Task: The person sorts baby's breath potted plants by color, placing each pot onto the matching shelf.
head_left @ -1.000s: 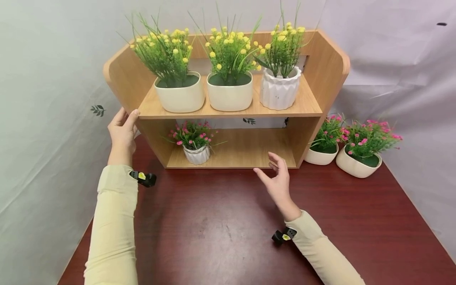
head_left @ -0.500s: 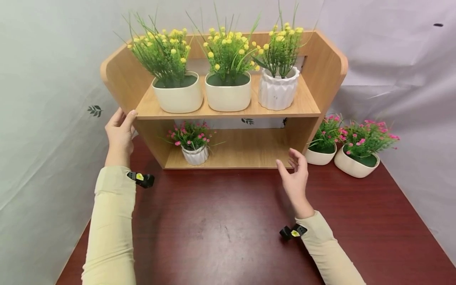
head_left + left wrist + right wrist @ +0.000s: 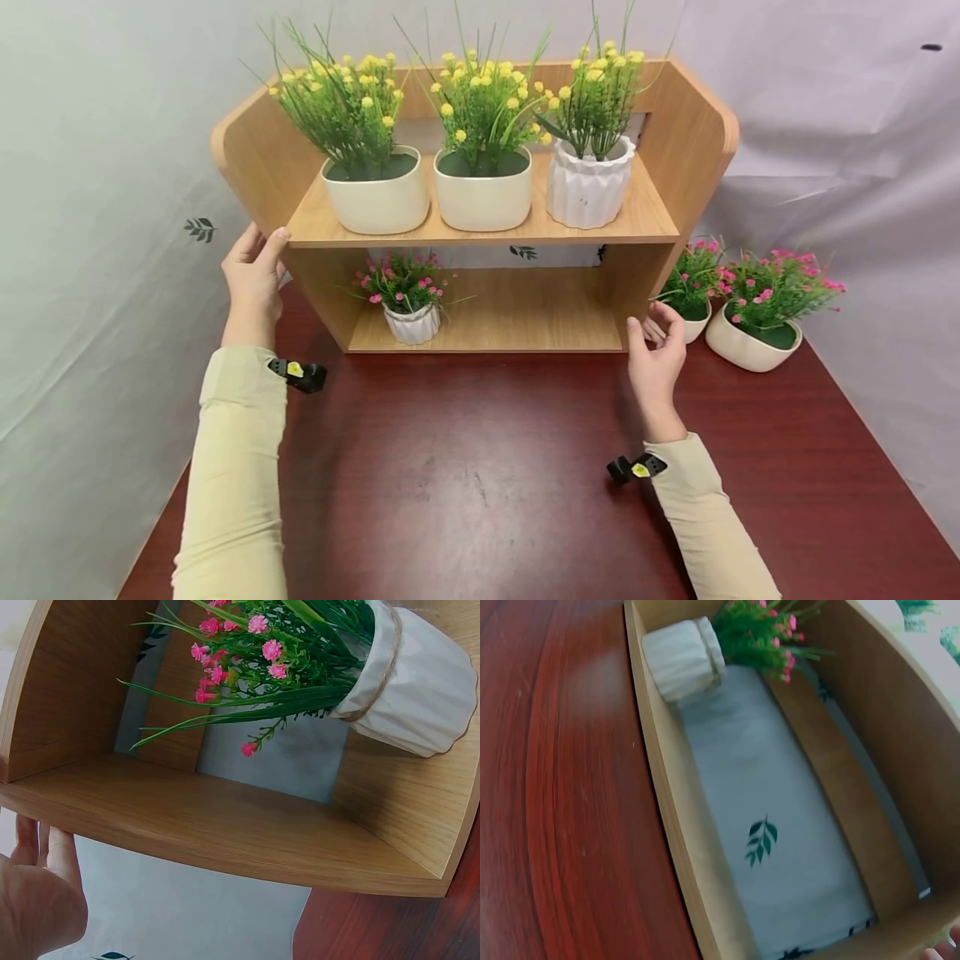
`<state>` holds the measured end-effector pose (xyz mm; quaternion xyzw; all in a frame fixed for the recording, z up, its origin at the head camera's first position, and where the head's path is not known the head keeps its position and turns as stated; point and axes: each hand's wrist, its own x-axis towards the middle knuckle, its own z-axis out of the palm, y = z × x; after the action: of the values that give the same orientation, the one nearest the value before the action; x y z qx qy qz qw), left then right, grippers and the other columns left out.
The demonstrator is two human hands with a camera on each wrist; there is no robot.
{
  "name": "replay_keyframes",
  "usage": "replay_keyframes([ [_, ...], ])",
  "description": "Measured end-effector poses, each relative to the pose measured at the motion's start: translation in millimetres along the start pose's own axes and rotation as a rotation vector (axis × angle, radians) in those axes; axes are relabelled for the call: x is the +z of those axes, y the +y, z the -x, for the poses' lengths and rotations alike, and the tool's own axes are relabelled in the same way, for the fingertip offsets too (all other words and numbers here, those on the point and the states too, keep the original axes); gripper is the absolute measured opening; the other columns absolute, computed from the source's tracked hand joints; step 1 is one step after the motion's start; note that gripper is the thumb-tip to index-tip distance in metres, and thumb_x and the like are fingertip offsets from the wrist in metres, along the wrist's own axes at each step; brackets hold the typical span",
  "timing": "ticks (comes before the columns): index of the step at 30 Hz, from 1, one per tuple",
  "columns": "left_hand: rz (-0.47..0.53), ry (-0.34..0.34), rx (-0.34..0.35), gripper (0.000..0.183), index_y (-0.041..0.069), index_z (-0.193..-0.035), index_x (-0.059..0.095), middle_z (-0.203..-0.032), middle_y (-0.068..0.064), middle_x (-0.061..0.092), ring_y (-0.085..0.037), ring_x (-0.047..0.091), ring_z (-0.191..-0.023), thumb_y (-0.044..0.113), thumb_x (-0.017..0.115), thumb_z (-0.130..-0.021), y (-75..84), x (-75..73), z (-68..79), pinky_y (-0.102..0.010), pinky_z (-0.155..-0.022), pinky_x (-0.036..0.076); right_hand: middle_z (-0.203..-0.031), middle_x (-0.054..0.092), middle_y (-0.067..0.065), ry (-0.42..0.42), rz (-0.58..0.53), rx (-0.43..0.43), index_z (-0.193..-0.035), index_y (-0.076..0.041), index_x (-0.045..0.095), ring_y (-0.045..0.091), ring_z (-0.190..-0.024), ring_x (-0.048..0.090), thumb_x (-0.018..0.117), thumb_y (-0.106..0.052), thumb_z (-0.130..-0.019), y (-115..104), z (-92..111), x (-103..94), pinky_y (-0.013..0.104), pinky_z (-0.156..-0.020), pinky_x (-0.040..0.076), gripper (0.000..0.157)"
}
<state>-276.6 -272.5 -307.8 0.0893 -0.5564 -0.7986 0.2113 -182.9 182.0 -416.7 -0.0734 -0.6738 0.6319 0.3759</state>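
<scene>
A two-tier wooden shelf [image 3: 480, 237] stands on the table. My left hand [image 3: 253, 279] rests its fingers against the outside of the left side panel; in the left wrist view the fingertips [image 3: 63, 851] pass behind that panel's edge. By the lower front corner of the right side panel is my right hand [image 3: 657, 358], fingers loosely bent; whether they touch the panel is unclear. It holds nothing. On the lower tier, to the left, sits a ribbed white pot [image 3: 412, 323] of pink flowers, with twine round its rim in the left wrist view.
Along the upper tier stand two oval cream pots [image 3: 377, 200] and a ribbed white pot [image 3: 588, 192], all with yellow flowers. Right of the shelf are two cream pots [image 3: 753, 346] with pink flowers, one partly behind the right hand. The dark red table [image 3: 465, 483] spreads in front.
My right hand has moved right, from before the lower tier to the shelf's right side panel. My left hand stays at the left panel. The pots keep their places.
</scene>
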Motion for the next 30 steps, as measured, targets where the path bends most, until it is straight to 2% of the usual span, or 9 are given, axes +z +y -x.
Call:
replay_keyframes([
  [3,-0.004,-0.001,0.0,0.043,0.017,-0.125,0.064,-0.133,-0.008,0.056,-0.017,0.056,-0.117,0.009,0.072,-0.083,-0.1,-0.1,-1.0,-0.034,-0.109,0.037,-0.117,0.054,0.009,0.045,0.014,0.046,-0.122,0.006,0.05,0.012,-0.102,0.058,0.061,0.001,-0.087,5.5,-4.5,-4.7,0.017,-0.085,0.044,0.037],
  [5,-0.007,-0.002,-0.001,0.043,0.018,-0.125,0.064,-0.133,-0.007,0.056,-0.017,0.056,-0.118,0.009,0.073,-0.083,-0.3,-0.3,-1.6,-0.034,-0.11,0.037,-0.117,0.054,0.006,0.068,0.039,0.083,-0.123,0.005,0.05,0.012,-0.102,0.057,0.06,0.0,-0.088,10.3,-7.6,-8.2,0.02,-0.087,0.045,0.037],
  [10,-0.006,-0.002,-0.002,0.043,0.018,-0.124,0.065,-0.133,-0.007,0.056,-0.018,0.055,-0.119,0.009,0.073,-0.083,-0.2,-0.6,-2.1,-0.035,-0.11,0.036,-0.119,0.054,0.01,0.111,0.072,0.128,-0.123,0.006,0.05,0.027,-0.11,0.055,0.06,-0.003,-0.088,21.4,-14.2,-15.7,0.032,-0.096,0.044,0.037],
  [13,-0.003,-0.001,-0.002,0.043,0.017,-0.124,0.065,-0.132,-0.007,0.057,-0.018,0.056,-0.118,0.009,0.072,-0.083,0.0,-0.5,-2.4,-0.034,-0.11,0.037,-0.119,0.054,0.011,0.137,0.084,0.131,-0.122,0.006,0.051,0.029,-0.113,0.053,0.059,-0.004,-0.089,26.9,-17.7,-19.3,0.03,-0.094,0.045,0.036],
  [16,-0.002,0.003,-0.006,0.043,0.017,-0.124,0.065,-0.132,-0.007,0.057,-0.017,0.056,-0.117,0.009,0.073,-0.083,0.3,-0.4,-2.8,-0.034,-0.109,0.037,-0.116,0.054,0.009,0.164,0.102,0.142,-0.12,0.003,0.053,0.024,-0.112,0.053,0.059,-0.003,-0.088,32.3,-21.0,-22.8,0.024,-0.091,0.045,0.033],
  [19,0.0,0.005,-0.008,0.043,0.017,-0.124,0.065,-0.133,-0.008,0.057,-0.017,0.056,-0.117,0.009,0.073,-0.083,0.5,-0.5,-2.8,-0.034,-0.11,0.037,-0.115,0.054,0.007,0.182,0.117,0.149,-0.118,0.002,0.052,0.019,-0.111,0.051,0.061,-0.003,-0.087,39.5,-24.4,-26.4,0.023,-0.09,0.044,0.033],
  [23,-0.007,0.001,-0.008,0.044,0.017,-0.125,0.064,-0.133,-0.007,0.056,-0.017,0.056,-0.116,0.01,0.073,-0.083,0.5,-0.9,-2.4,-0.035,-0.11,0.037,-0.117,0.053,0.009,0.19,0.166,0.144,-0.121,0.006,0.049,0.017,-0.111,0.05,0.066,-0.003,-0.084,49.6,-29.1,-31.2,0.025,-0.091,0.044,0.042],
  [30,-0.007,-0.005,-0.016,0.045,0.018,-0.125,0.064,-0.133,-0.007,0.056,-0.017,0.056,-0.116,0.01,0.074,-0.082,0.1,-1.0,-0.7,-0.035,-0.11,0.037,-0.129,0.048,0.017,0.173,0.301,0.181,-0.13,0.004,0.045,0.023,-0.116,0.044,0.072,-0.01,-0.08,61.0,-40.9,-39.5,0.035,-0.097,0.041,0.059],
])
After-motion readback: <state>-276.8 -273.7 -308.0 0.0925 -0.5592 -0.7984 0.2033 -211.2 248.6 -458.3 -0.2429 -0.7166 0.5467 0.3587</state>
